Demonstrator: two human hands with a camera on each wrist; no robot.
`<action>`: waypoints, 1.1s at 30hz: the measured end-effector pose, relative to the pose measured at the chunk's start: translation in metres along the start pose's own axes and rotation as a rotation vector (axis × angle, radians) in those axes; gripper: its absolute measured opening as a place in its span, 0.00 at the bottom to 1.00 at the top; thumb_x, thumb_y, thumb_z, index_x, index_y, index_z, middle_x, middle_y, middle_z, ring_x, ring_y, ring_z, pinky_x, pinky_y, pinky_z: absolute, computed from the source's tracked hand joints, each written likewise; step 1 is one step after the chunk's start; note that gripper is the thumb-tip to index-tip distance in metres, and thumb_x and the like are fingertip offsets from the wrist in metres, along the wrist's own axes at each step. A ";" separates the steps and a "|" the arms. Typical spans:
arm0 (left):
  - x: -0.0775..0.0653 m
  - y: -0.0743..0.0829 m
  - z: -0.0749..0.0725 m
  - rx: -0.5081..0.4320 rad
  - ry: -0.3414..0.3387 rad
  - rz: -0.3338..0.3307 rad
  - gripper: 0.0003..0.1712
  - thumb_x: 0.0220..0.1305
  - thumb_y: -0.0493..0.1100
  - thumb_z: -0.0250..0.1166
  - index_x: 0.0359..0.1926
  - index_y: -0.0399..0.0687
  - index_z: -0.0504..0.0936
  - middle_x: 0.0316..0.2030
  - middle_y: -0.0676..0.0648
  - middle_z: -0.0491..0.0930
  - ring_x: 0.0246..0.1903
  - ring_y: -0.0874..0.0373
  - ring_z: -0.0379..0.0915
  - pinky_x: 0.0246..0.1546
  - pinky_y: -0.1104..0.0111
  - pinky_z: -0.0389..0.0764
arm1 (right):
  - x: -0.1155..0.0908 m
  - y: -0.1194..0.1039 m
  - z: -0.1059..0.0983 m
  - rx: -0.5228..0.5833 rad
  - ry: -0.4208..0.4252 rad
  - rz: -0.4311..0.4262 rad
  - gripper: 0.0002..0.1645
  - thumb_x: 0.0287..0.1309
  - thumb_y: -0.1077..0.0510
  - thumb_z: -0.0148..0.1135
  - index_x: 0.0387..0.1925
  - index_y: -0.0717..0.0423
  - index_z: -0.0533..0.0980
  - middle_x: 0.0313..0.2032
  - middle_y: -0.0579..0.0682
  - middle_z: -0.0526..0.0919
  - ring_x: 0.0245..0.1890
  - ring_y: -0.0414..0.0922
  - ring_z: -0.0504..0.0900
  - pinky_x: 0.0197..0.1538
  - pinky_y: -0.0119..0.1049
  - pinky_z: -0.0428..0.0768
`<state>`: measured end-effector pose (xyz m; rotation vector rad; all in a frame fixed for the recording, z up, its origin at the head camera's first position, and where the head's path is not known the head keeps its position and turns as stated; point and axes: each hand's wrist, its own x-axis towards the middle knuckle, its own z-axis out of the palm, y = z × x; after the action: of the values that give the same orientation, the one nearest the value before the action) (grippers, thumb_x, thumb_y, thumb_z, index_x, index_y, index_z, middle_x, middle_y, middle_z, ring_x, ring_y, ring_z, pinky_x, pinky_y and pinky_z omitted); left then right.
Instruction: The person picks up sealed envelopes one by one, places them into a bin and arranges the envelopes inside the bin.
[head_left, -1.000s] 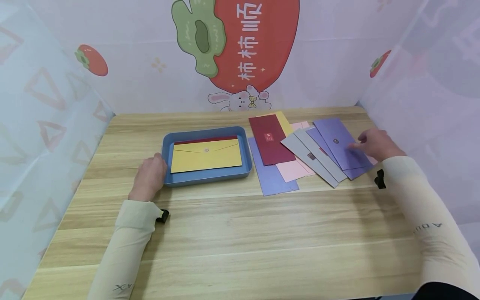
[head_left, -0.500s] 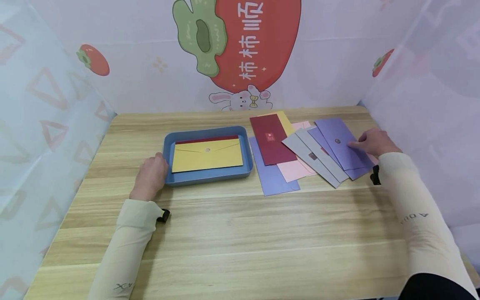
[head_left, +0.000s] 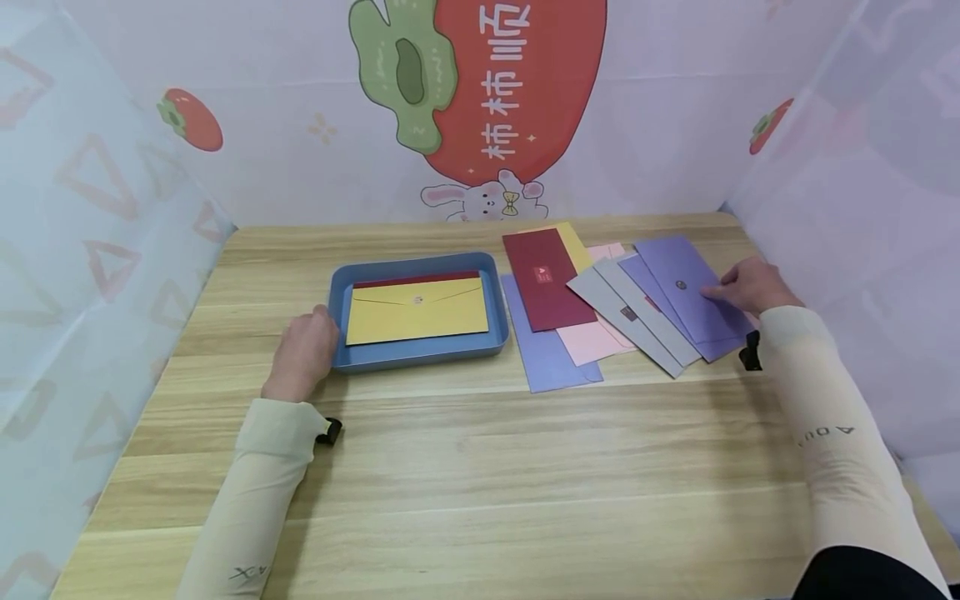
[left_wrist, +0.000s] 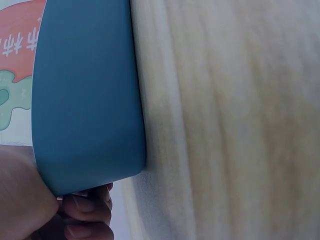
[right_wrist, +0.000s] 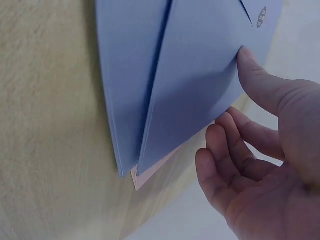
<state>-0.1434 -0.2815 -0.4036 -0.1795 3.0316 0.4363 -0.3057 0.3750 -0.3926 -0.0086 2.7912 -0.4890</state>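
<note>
Here, hands [head_left: 302,354] [head_left: 752,287] on smooth round-cornered tray [head_left: 420,360] and flat purple envelope [head_left: 686,275]

Purple envelope [head_left: 681,279] right of blue tray [head_left: 422,360]

The blue tray [head_left: 420,362] is looking like matt plastic; the envelopes [head_left: 687,289] are showing smooth paper; the tabletop [head_left: 525,475] is showing wood grain; 2 sleeves [head_left: 262,471] are resembling cloth.

Left hand [left_wrist: 35,202], lower left, grips end of blue tray [left_wrist: 85,100], fingers [left_wrist: 86,212] curled | tray's smooth side, centre left | wood-grain desk [left_wrist: 230,120], right | red-and-green printed backdrop [left_wrist: 22,50], upper left
</note>
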 end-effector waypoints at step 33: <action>0.000 0.001 0.000 0.002 -0.007 -0.014 0.18 0.82 0.36 0.43 0.51 0.20 0.70 0.36 0.25 0.78 0.29 0.42 0.77 0.28 0.55 0.81 | -0.011 0.004 -0.011 0.463 -0.290 -0.013 0.18 0.81 0.53 0.54 0.43 0.66 0.79 0.36 0.43 0.82 0.39 0.34 0.81 0.46 0.27 0.83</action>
<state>-0.1438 -0.2801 -0.4031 -0.1981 3.0218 0.4322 -0.2982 0.3826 -0.3810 0.0038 2.3420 -1.0345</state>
